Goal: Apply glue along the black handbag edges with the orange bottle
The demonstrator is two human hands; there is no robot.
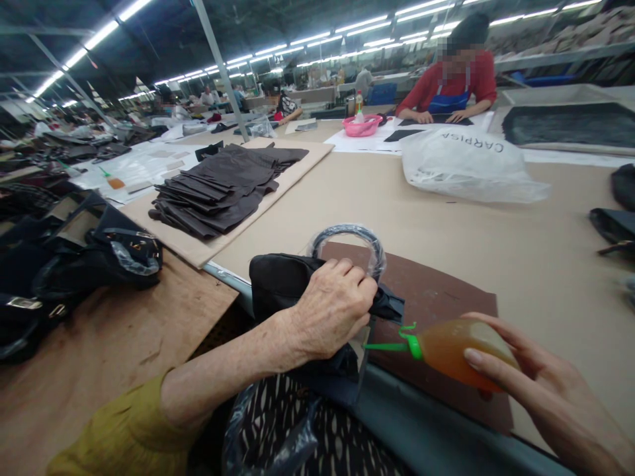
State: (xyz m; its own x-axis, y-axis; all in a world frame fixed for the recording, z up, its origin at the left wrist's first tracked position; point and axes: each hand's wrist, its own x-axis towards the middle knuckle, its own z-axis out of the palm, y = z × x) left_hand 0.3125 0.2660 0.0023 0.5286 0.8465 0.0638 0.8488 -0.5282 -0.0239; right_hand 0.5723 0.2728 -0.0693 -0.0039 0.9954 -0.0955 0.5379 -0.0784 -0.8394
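A black bag (278,281) with a plastic-wrapped ring handle (347,230) lies at the table's front edge. My left hand (335,307) is closed on the bag's dark material just below the handle. In my right hand (526,370) is a squeeze bottle (461,347) of amber liquid, lying on its side, with a green cap and a thin green nozzle. The nozzle tip points left, close to a beige part of the bag under my left hand; whether it touches cannot be made out. Beneath the bottle is a brown sheet (446,301).
Dark cut pieces (218,188) are stacked on a board (317,153) at the left. More black bags (109,244) lie on a wooden surface (149,330). A white plastic bag (471,165) and a pink basket (361,127) stand farther back, near a person in red (483,76).
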